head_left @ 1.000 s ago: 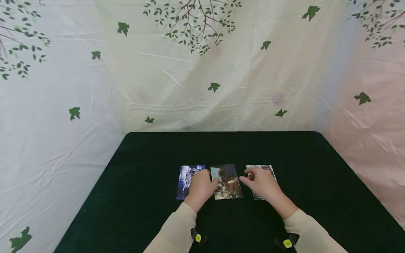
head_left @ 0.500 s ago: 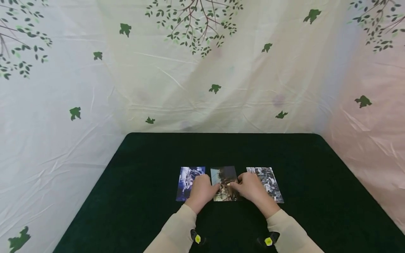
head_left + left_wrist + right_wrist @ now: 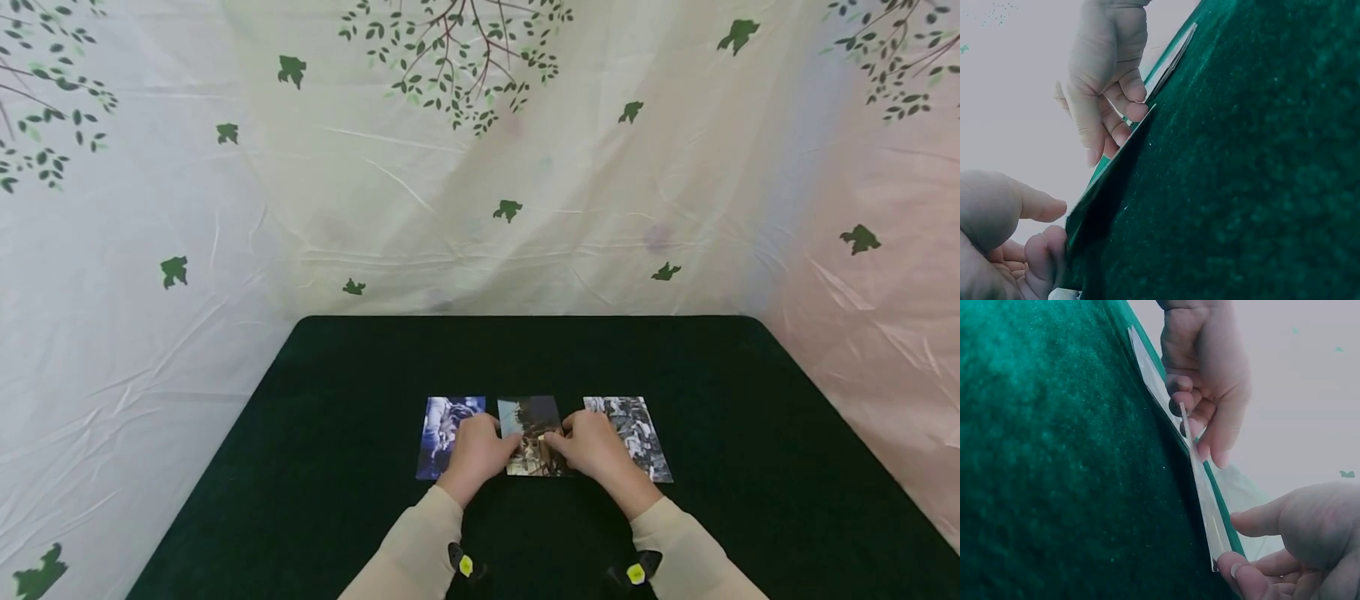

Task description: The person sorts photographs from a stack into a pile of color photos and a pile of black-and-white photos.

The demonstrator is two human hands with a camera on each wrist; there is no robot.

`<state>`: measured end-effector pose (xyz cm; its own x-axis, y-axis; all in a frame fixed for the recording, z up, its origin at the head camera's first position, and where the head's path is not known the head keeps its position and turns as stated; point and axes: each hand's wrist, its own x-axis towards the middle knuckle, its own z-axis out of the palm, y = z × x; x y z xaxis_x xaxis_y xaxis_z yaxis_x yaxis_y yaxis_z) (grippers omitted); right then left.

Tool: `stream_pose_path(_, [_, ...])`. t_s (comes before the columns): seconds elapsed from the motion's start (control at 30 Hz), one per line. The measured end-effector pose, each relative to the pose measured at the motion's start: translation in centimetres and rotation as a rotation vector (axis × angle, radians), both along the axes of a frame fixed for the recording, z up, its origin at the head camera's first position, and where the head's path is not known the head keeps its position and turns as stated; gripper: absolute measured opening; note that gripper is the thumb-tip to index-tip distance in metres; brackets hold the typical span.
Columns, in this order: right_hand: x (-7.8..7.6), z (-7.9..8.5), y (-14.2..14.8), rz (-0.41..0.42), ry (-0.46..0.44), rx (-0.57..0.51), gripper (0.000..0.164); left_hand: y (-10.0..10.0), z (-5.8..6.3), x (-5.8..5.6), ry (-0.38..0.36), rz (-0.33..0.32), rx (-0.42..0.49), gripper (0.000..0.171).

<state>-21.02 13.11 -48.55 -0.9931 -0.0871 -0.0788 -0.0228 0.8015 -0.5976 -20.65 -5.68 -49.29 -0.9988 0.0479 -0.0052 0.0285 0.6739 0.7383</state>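
Three picture cards lie in a row on a dark green cloth-covered table. The middle picture card (image 3: 532, 412), with a brownish scene under a dark sky, is between my hands; in both wrist views its edge stands slightly off the cloth over a shadow. My left hand (image 3: 480, 450) holds its left edge, fingers curled and thumb over the front. At its right edge my right hand (image 3: 596, 446) holds it likewise. A blue-violet card (image 3: 435, 442) is partly behind my left hand, and a grey, black-and-white card (image 3: 641, 433) partly behind my right.
The green table (image 3: 337, 400) extends beyond the cards to a straight far edge. Behind and beside it hangs a pale curtain (image 3: 420, 217) printed with branches and green leaves or birds. Dark wrist cameras with yellow marks sit at both sleeves.
My right hand has moved left from over the grey card to the right edge of the middle card, uncovering the grey card. My left hand has stayed almost still.
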Motion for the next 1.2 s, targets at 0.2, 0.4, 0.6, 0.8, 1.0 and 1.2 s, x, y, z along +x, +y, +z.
stream_pose_path(0.2, [-0.1, 0.0, 0.0, 0.001, -0.014, -0.005, 0.033, 0.0, 0.2, -0.1, 0.057, 0.003, 0.033, 0.030])
stream_pose_path(0.4, [-0.2, -0.3, 0.2, 0.000, -0.014, -0.021, 0.031, 0.1, 0.0, -0.3, 0.067, 0.008, 0.109, 0.024])
stream_pose_path(0.6, [-0.3, -0.2, 0.3, -0.003, -0.009, -0.025, 0.029, 0.2, -0.2, -0.6, 0.082, 0.013, 0.201, 0.020])
stream_pose_path(0.8, [-0.3, -0.1, 0.4, 0.001, -0.025, -0.043, 0.033, 0.2, 0.0, -0.8, -0.011, 0.037, 0.295, 0.020])
stream_pose_path(1.0, [-0.5, 0.3, 0.3, -0.024, -0.016, -0.075, 0.035, -0.2, 1.0, -0.8, -0.037, 0.033, 0.350, 0.020])
stream_pose_path(1.2, [-0.4, 0.4, 0.5, -0.047, 0.002, -0.121, 0.037, -0.6, 1.0, -0.7, -0.072, 0.039, 0.386, 0.020])
